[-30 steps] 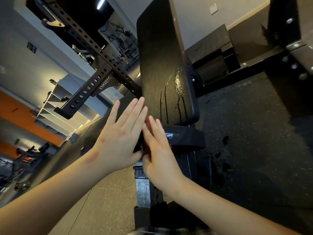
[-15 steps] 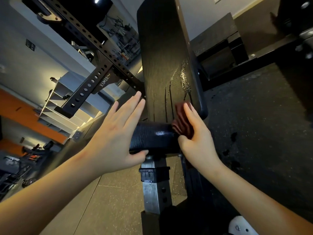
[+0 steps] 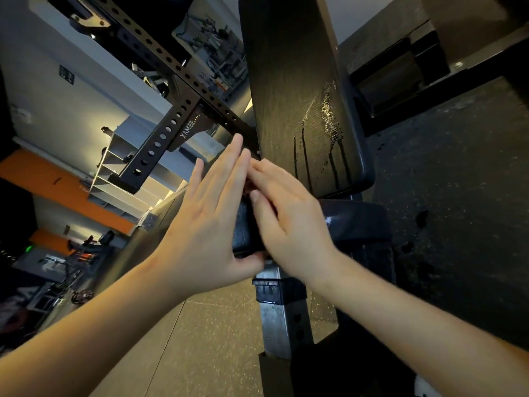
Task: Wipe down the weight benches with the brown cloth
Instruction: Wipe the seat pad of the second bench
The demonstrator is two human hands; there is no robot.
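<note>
The long back pad (image 3: 297,90) of the weight bench is seen with its long axis running from 6 o'clock up to 12 o'clock, its top leaning slightly toward 11. Wet streaks (image 3: 332,124) are seen on its lower right part. Below it a short padded roll (image 3: 357,222) is set crosswise, from 9 to 3 o'clock.

The brown cloth (image 3: 248,184) is found at the roll's 9 o'clock end. Only a reddish sliver is shown between the hands, so its long axis cannot be told.

The cloth is pressed under the right hand (image 3: 289,216), whose fingers are laid straight and pointed toward 11 o'clock. The left hand (image 3: 206,222) is held flat against the roll's end, fingers straight toward 1 o'clock and thumb tucked beneath; nothing is gripped by it.

A steel post (image 3: 282,319) is seen at 6 o'clock of the roll, a perforated rack beam (image 3: 160,144) at 10 o'clock.
</note>
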